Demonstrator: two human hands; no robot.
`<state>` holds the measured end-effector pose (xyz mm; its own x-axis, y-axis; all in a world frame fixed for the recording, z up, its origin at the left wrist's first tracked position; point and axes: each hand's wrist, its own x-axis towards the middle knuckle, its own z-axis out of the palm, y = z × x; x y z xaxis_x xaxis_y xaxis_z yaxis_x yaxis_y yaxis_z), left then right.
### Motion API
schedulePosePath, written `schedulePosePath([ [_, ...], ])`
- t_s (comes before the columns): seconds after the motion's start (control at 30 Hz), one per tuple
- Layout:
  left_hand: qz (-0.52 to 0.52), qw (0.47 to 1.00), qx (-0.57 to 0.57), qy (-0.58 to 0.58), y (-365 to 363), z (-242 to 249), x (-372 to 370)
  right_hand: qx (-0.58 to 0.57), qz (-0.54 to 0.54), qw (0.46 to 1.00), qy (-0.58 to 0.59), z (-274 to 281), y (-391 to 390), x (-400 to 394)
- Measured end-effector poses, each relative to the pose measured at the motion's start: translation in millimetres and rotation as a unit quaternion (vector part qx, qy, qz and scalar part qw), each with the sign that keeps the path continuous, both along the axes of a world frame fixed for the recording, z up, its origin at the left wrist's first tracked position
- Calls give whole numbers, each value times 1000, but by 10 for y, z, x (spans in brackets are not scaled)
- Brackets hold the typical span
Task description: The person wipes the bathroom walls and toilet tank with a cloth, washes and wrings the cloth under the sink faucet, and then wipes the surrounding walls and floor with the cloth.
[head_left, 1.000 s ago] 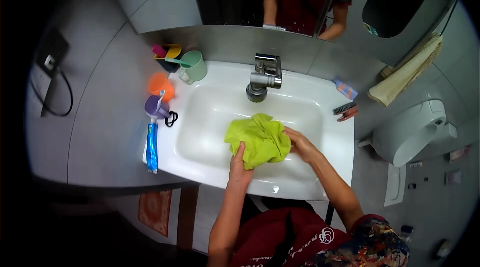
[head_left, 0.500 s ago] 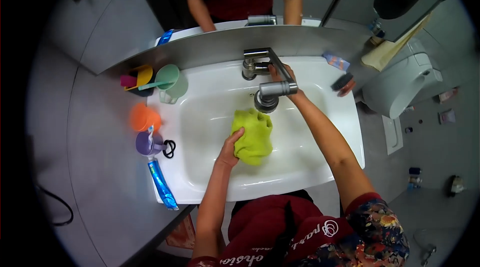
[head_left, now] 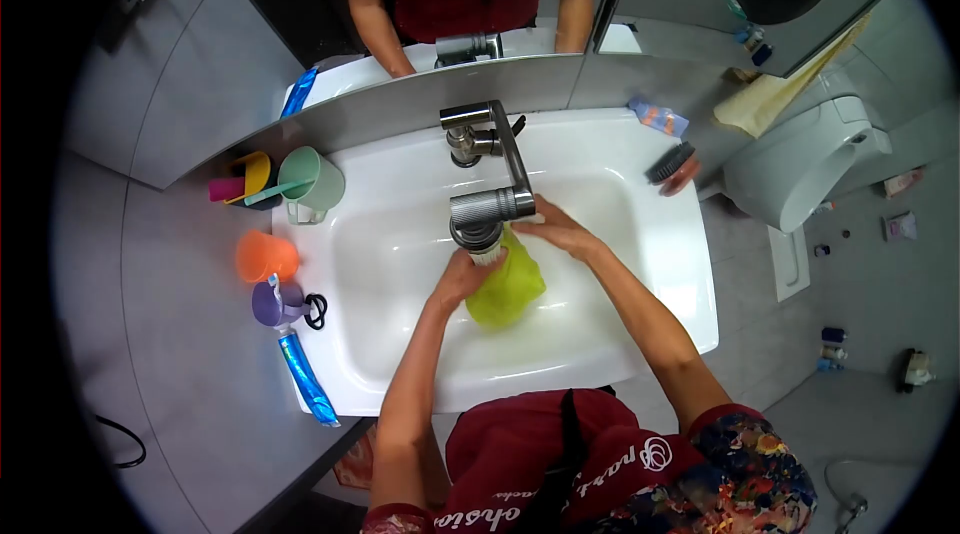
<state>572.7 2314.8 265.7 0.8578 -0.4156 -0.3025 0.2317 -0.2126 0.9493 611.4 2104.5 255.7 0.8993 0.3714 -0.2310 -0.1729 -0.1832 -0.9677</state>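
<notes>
A lime-green cloth (head_left: 508, 286) hangs over the white sink basin (head_left: 590, 304), right below the spout of the metal faucet (head_left: 492, 206). White, foamy-looking water runs from the spout onto the cloth's upper part. My left hand (head_left: 464, 276) grips the cloth's left edge, its fingers partly behind the stream. Next to the cloth's upper right side is my right hand (head_left: 560, 231), fingers stretched toward it and partly hidden by the faucet arm. The faucet's small lever (head_left: 518, 126) sticks out at the back right.
Along the left rim stand a mint-green mug (head_left: 318, 189), an orange cup (head_left: 268, 258) and a purple cup (head_left: 277, 304) with a toothbrush. A blue toothpaste tube (head_left: 308, 379) lies in front. A dark-bristled brush (head_left: 670, 164) and a purple tube (head_left: 658, 119) are at the back right.
My right hand has left the faucet lever and come down beside the cloth. Water now flows from the spout, and my left hand has brought the cloth under it. The view has shifted slightly.
</notes>
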Motion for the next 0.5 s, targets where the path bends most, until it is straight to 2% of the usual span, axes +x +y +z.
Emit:
schedulePosePath([
  [0.03,-28,996,44,-77,8,5,84,22,43,999,10,125,20,-53],
  [0.1,-46,995,43,-77,58,122,247,49,131,989,42,239,60,-43],
  [0.17,-71,994,55,-61,94,519,333,55,226,969,87,282,99,72],
  [0.27,-40,995,69,-67,147,824,382,70,284,952,86,343,265,103],
  [0.33,-46,992,95,-75,228,855,454,57,299,947,107,302,354,96],
  [0.43,-3,997,64,34,419,710,519,42,262,954,139,161,420,-31],
  [0.5,69,987,-26,143,493,740,479,34,227,954,192,-67,454,-42],
])
